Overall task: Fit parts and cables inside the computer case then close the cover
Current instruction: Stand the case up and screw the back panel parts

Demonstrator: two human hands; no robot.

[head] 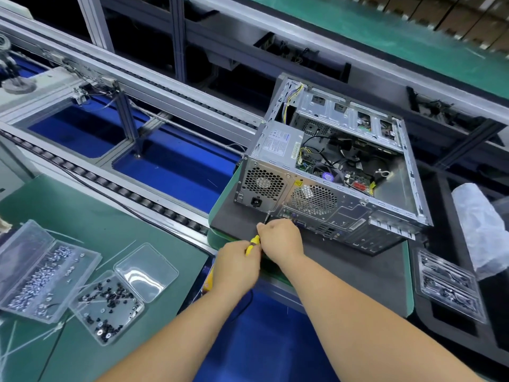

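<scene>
A silver computer case (pixel 325 199) lies on its side on a dark mat (pixel 344 271), cover off, with cables and the motherboard (pixel 341 166) showing inside. Its rear panel faces me. My left hand (pixel 237 264) grips the yellow handle of a screwdriver (pixel 252 245). The shaft points up toward the rear panel just below the power supply (pixel 264 186). My right hand (pixel 281 238) curls its fingers round the shaft near the tip, right against the case's lower rear edge.
Two open clear boxes of screws (pixel 35 277) (pixel 107 310) and loose cable ties lie on the green table at the left. A conveyor with blue panels (pixel 170 166) runs behind. A plastic tray (pixel 449 285) and a plastic bag (pixel 479 224) sit at the right.
</scene>
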